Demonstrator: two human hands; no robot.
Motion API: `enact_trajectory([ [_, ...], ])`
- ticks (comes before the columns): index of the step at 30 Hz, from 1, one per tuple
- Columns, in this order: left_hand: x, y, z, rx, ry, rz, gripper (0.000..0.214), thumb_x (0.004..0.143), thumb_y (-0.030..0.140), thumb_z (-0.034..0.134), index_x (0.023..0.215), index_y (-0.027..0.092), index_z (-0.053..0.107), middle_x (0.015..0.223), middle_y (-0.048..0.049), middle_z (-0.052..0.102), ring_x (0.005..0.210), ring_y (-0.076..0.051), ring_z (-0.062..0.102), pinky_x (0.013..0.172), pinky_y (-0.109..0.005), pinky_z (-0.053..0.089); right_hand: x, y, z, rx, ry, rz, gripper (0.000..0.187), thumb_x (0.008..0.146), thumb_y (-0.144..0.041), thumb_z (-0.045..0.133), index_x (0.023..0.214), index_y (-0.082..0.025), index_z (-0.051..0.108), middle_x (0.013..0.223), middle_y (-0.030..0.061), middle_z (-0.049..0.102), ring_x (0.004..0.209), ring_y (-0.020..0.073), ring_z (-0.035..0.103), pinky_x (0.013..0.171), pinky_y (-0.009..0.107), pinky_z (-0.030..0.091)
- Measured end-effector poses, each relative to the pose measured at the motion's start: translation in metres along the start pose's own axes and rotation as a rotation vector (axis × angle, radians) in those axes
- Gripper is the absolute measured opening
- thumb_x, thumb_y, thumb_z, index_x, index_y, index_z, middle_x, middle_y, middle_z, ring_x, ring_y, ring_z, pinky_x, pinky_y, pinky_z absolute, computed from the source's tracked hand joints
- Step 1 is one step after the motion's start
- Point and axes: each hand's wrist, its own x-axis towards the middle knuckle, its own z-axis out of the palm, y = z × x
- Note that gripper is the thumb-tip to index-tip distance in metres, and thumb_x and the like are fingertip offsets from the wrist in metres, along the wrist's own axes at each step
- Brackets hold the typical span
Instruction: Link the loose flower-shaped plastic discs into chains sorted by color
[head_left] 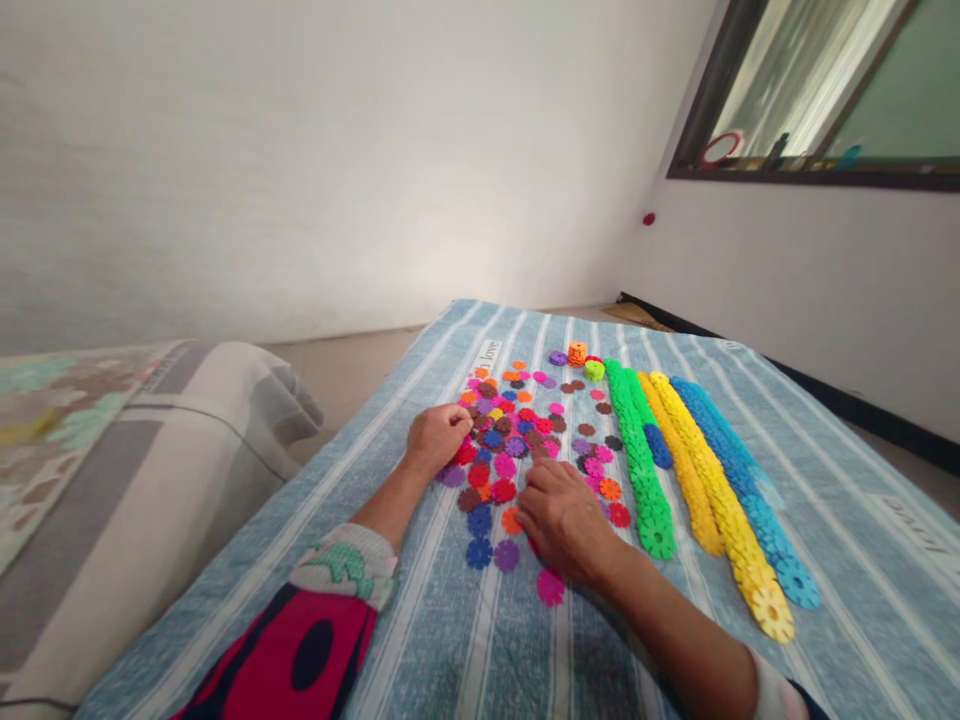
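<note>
A loose pile of flower-shaped plastic discs (505,467) in pink, red, purple, brown, orange and dark blue lies on a striped blue cloth. At the pile's left edge is my left hand (438,438), thumb and fingers pinched together; whatever is between them is too small to make out. My right hand (564,515) rests over the pile's right side, palm down and fingers curled, which hides the discs beneath and anything held. Nearer me, a pink disc (550,587), a purple disc (507,555) and a blue disc (479,553) lie apart.
Rows of overlapping green discs (640,460), yellow discs (724,490) and light blue discs (750,495) run along the right. Small stacks, including an orange stack (577,353), stand at the far end. A cloth-covered surface (225,420) is at left, a wall (337,170) behind.
</note>
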Motion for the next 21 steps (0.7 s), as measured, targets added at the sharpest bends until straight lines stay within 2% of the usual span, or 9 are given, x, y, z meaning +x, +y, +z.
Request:
enact_trajectory([
  [7, 0.0, 0.0, 0.0, 0.004, -0.005, -0.007, 0.022, 0.076, 0.029, 0.054, 0.076, 0.019, 0.073, 0.074, -0.0024, 0.073, 0.07, -0.017, 0.065, 0.065, -0.024, 0.043, 0.001, -0.027, -0.004, 0.116, 0.013, -0.042, 0.014, 0.088, -0.029, 0.066, 0.081, -0.016, 0.065, 0.095, 0.0079, 0.062, 0.097, 0.0252, 0.053, 0.084, 0.039, 0.042],
  [12, -0.001, 0.001, 0.0, -0.007, -0.006, -0.006, 0.021, 0.076, 0.028, 0.054, 0.077, 0.019, 0.073, 0.076, -0.0024, 0.074, 0.073, -0.017, 0.065, 0.067, -0.023, 0.044, -0.001, -0.047, -0.001, 0.124, 0.007, -0.021, 0.027, 0.084, -0.038, 0.071, 0.091, -0.012, 0.069, 0.118, 0.0162, 0.06, 0.119, 0.0344, 0.046, 0.099, 0.05, 0.037],
  [14, -0.001, 0.001, 0.0, -0.01, -0.005, -0.006, 0.021, 0.077, 0.029, 0.054, 0.077, 0.019, 0.073, 0.076, -0.0024, 0.074, 0.073, -0.017, 0.065, 0.067, -0.023, 0.044, -0.002, -0.05, 0.001, 0.128, -0.001, 0.003, 0.03, 0.083, -0.037, 0.072, 0.095, -0.009, 0.07, 0.125, 0.0192, 0.057, 0.124, 0.0362, 0.042, 0.104, 0.053, 0.033],
  [17, -0.002, 0.003, -0.001, -0.007, -0.011, -0.021, 0.021, 0.077, 0.028, 0.054, 0.078, 0.019, 0.073, 0.076, -0.0025, 0.074, 0.072, -0.017, 0.065, 0.065, -0.024, 0.043, -0.005, -0.05, 0.004, 0.166, 0.011, 0.031, 0.032, 0.08, -0.035, 0.075, 0.097, -0.008, 0.07, 0.127, 0.019, 0.056, 0.126, 0.0363, 0.042, 0.105, 0.053, 0.032],
  [21, -0.003, 0.004, -0.001, 0.004, -0.018, -0.023, 0.02, 0.077, 0.027, 0.054, 0.076, 0.02, 0.073, 0.079, -0.0022, 0.075, 0.071, -0.016, 0.065, 0.064, -0.024, 0.042, -0.005, -0.043, 0.007, 0.221, 0.06, 0.063, 0.02, 0.078, -0.027, 0.076, 0.09, -0.013, 0.071, 0.124, 0.0152, 0.059, 0.124, 0.0339, 0.045, 0.104, 0.049, 0.035],
])
